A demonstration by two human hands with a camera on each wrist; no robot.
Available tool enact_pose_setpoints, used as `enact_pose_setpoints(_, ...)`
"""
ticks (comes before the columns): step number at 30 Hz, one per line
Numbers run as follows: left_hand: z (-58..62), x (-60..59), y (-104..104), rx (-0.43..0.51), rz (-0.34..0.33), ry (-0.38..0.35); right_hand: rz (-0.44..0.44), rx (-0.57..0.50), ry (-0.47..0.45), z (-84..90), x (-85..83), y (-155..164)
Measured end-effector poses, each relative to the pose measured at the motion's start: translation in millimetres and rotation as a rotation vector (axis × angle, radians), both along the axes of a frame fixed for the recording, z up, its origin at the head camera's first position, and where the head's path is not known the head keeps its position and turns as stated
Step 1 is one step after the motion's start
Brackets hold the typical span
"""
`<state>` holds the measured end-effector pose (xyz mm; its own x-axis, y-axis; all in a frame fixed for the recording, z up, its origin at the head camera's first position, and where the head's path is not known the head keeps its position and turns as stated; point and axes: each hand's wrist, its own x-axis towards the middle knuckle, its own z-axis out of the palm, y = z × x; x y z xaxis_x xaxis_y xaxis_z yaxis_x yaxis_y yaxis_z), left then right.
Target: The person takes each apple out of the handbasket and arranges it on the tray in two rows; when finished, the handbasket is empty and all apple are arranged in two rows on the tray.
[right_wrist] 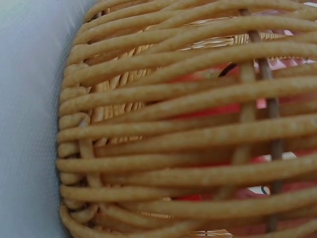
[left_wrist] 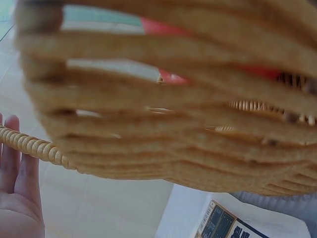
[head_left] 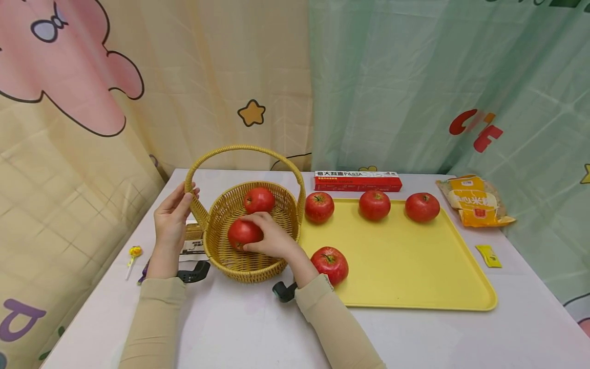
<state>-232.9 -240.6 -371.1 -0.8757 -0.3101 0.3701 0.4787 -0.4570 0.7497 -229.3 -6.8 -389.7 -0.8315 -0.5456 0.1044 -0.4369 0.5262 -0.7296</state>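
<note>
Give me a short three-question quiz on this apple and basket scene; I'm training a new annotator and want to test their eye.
1. How many apples lie on the yellow tray?
2. True or false: the left hand grips an apple.
3. Which does the right hand hold? A) the pasta box B) an apple in the basket C) the yellow sachet

Key:
1. Four; two more are inside the wicker basket.
2. False: it rests against the basket handle, fingers straight in the left wrist view.
3. B: its fingers curl over the nearer of the two apples.
</note>
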Motion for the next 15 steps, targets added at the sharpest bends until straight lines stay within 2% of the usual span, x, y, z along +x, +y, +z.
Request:
enact_pose_setpoints(4,0.0,0.3,0.0,0.0,-0.002,0.008,-0.001,0.001,0.003,0.0,0.5,-1.1)
enact_pose_setpoints(9,0.0,0.3,-0.1,0.005,-0.009,0.026,0.021,0.0,0.067,-1.1,0.8,-2.5)
enact_pose_setpoints(15,-0.1,0.1,-0.3,-0.006,-0.008,0.013,-0.001,0.092,0.155,-1.4,2.6,-3.4)
